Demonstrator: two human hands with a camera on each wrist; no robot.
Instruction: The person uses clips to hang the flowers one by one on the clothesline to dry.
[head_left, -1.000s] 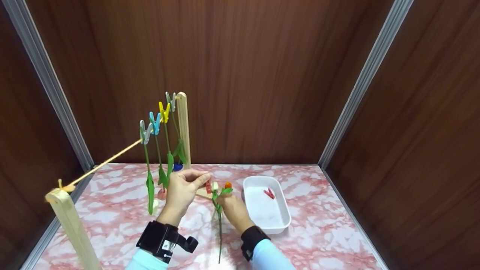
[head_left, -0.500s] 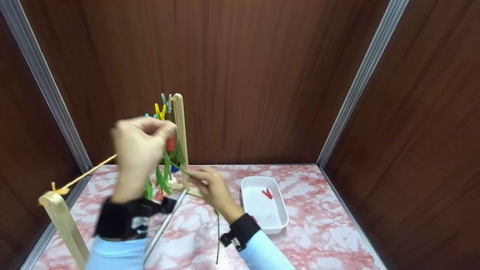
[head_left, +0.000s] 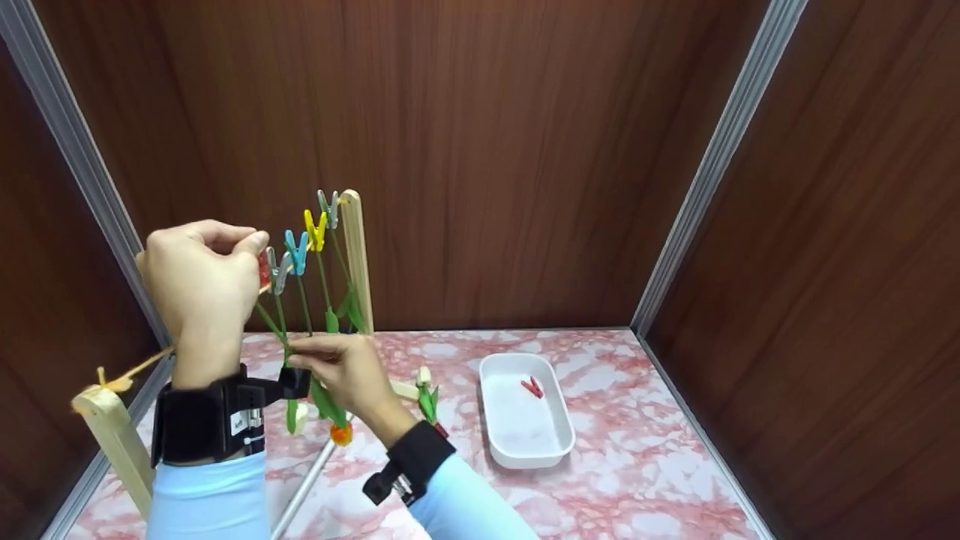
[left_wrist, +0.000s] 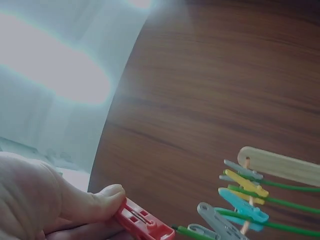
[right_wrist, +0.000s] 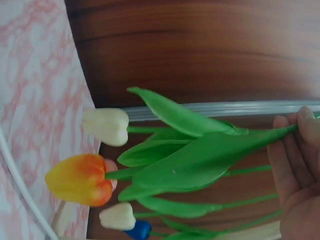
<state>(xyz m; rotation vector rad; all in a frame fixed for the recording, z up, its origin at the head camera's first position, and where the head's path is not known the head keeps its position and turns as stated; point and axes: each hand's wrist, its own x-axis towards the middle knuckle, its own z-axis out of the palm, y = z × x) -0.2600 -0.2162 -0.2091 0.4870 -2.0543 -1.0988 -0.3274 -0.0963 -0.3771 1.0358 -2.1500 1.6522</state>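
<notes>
My left hand (head_left: 201, 289) pinches a red clothespin (left_wrist: 145, 222) between thumb and fingers at the string, just left of a grey clothespin (head_left: 278, 271). My right hand (head_left: 349, 375) pinches the green stem of an orange-yellow tulip (right_wrist: 79, 180), which hangs bloom down. The upper end of that stem reaches up toward the red clothespin; whether the clothespin bites on it or the string is hard to tell. Further along hang other tulips on blue (head_left: 296, 253), yellow (head_left: 315, 231) and grey clothespins, with white blooms (right_wrist: 106, 126) and a blue bloom (right_wrist: 138, 230) below.
A wooden post (head_left: 116, 442) at front left and another post (head_left: 357, 262) at the back hold the string. A white tulip (head_left: 425, 397) lies mid-table. Right of it stands a white tray (head_left: 526, 431) holding a red clothespin (head_left: 532, 387). A pale rod (head_left: 307, 480) runs along the table.
Both hands have moved left and up from mid-table to the string, the left with the red clothespin, the right with the orange tulip. The white tulip stays on the table.
</notes>
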